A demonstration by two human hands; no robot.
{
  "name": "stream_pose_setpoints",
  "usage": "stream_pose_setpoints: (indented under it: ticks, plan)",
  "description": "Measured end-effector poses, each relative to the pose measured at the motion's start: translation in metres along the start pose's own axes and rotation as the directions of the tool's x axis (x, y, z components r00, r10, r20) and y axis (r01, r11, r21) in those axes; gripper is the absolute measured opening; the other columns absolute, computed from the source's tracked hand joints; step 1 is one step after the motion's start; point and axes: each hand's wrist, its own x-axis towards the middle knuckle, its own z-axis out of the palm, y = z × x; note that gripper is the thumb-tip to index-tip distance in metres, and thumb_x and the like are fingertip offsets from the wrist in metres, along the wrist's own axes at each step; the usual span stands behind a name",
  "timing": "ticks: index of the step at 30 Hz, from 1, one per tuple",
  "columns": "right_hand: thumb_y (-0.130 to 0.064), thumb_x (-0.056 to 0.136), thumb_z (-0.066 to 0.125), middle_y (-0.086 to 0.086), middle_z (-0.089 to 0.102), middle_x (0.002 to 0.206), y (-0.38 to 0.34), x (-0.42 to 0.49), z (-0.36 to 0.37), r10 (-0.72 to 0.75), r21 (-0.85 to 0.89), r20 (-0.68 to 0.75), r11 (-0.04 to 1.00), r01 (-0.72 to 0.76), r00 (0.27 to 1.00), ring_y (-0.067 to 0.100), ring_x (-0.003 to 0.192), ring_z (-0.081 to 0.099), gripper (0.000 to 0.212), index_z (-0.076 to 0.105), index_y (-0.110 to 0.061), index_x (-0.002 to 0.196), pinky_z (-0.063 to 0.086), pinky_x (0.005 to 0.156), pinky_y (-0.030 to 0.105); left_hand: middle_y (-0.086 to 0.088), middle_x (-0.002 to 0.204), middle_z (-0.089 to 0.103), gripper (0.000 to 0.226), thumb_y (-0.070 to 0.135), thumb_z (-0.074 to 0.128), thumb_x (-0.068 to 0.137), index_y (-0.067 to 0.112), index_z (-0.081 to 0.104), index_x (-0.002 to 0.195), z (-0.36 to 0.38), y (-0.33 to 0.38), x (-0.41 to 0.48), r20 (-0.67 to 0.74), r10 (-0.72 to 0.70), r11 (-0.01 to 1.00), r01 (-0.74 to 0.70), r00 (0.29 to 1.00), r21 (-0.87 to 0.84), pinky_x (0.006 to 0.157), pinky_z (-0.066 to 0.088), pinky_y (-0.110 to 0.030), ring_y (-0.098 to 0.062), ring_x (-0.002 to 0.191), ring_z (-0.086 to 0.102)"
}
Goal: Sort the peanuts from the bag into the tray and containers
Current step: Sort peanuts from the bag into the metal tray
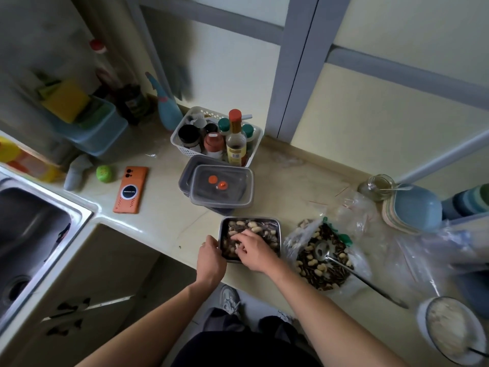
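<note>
Steel tray [264, 220] sits at the near edge of the desk [164, 221] in the head view, holding pale peanuts [251, 226] over darker bits. The left hand [210, 256] takes the tray's left rim, its grip closed with fingers curled over the edge. The right hand [254, 250] lies inside the tray, fingers bent down among the peanuts at its near-left corner; whether that grip has hold of one cannot be told. Just right of the tray the clear plastic bag [293, 242] lies open, full of more peanuts mixed with dark seeds [312, 276], and a metal spoon [344, 264] rests in it, handle pointing away from the tray. Just behind the tray stand stacked plastic containers [221, 188] with a clear lid on top; behind those, a white basket [176, 133] of bottles. Well left of the tray lies an orange phone [130, 189].
</note>
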Motion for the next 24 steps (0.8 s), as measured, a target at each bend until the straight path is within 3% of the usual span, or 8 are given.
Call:
stream_pose_setpoints:
  ticks: [4,6,9,11,14,16,20,24]
  plan:
    - [-0.008,0.098,0.055,0.001,0.064,0.116,0.03,-0.032,-0.024,-0.006,0.042,-0.338,0.999,0.021,0.941,0.016,0.102,0.062,0.023,0.071,-0.015,0.113,0.05,0.091,0.027,-0.017,0.12,0.05,0.029,0.012,0.057,0.091,0.005,0.052,0.119,0.015,0.017,-0.017,-0.252,0.01,0.995,0.017,0.968,0.102,0.089,0.043,-0.048,-0.036,0.109,0.048]
    - [-0.005,0.099,0.055,-0.002,0.062,0.111,0.052,-0.052,-0.045,0.085,0.089,-0.516,0.995,-0.045,0.853,0.012,0.097,0.061,0.017,0.069,-0.012,0.107,0.051,0.086,0.018,-0.015,0.124,0.046,0.035,0.012,0.061,0.088,0.008,0.049,0.12,0.027,0.03,-0.024,-0.258,0.11,0.989,-0.08,0.96,0.121,0.092,0.041,-0.049,-0.034,0.113,0.044]
    - [0.004,0.095,0.053,-0.001,0.056,0.111,0.097,-0.08,-0.084,0.271,0.181,-0.658,0.963,-0.201,0.703,0.016,0.1,0.058,0.023,0.068,-0.01,0.105,0.044,0.075,0.008,-0.017,0.134,0.041,0.046,0.003,0.062,0.082,0.009,0.046,0.124,0.053,0.054,-0.036,-0.21,0.227,0.971,-0.204,0.951,0.127,0.102,0.038,-0.055,-0.038,0.123,0.038]
    - [0.012,0.089,0.05,0.008,0.055,0.12,0.133,-0.092,-0.107,0.363,0.19,-0.652,0.928,-0.32,0.665,0.027,0.113,0.056,0.038,0.069,-0.011,0.114,0.044,0.084,0.016,-0.017,0.128,0.043,0.046,-0.003,0.062,0.076,0.007,0.052,0.12,0.071,0.073,-0.044,-0.186,0.318,0.947,-0.302,0.93,0.109,0.1,0.039,-0.055,-0.038,0.118,0.04]
    - [0.009,0.089,0.048,0.018,0.031,0.156,0.183,-0.105,-0.135,0.547,0.18,-0.441,0.83,-0.527,0.711,0.039,0.142,0.033,0.06,0.062,-0.024,0.138,0.041,0.11,0.041,-0.007,0.111,0.05,0.032,-0.006,0.059,0.079,0.012,0.061,0.106,0.095,0.096,-0.056,-0.086,0.449,0.893,-0.445,0.889,0.062,0.088,0.046,-0.044,-0.028,0.101,0.047]
    - [-0.003,0.095,0.051,0.014,0.022,0.163,0.209,-0.114,-0.148,0.62,0.106,-0.314,0.775,-0.623,0.719,0.039,0.146,0.027,0.057,0.056,-0.032,0.144,0.034,0.116,0.043,0.001,0.102,0.051,0.025,-0.004,0.057,0.084,0.015,0.064,0.097,0.111,0.107,-0.063,-0.022,0.489,0.872,-0.487,0.872,0.049,0.083,0.045,-0.034,-0.02,0.096,0.048]
    - [0.003,0.092,0.046,0.012,0.049,0.151,0.24,-0.125,-0.157,0.591,0.161,-0.303,0.805,-0.571,0.747,0.033,0.139,0.043,0.055,0.059,-0.016,0.143,0.035,0.116,0.04,0.004,0.097,0.055,0.026,-0.005,0.055,0.084,0.017,0.066,0.091,0.136,0.123,-0.074,0.001,0.479,0.878,-0.478,0.878,0.024,0.079,0.042,-0.028,-0.014,0.091,0.048]
    - [-0.002,0.099,0.049,0.008,0.07,0.125,0.246,-0.141,-0.167,0.585,0.374,-0.459,0.81,-0.451,0.669,0.027,0.119,0.061,0.035,0.072,-0.012,0.123,0.048,0.1,0.035,0.005,0.092,0.055,0.026,-0.005,0.056,0.081,0.018,0.066,0.087,0.151,0.144,-0.082,-0.05,0.458,0.889,-0.457,0.888,0.021,0.078,0.046,-0.031,-0.014,0.089,0.05]
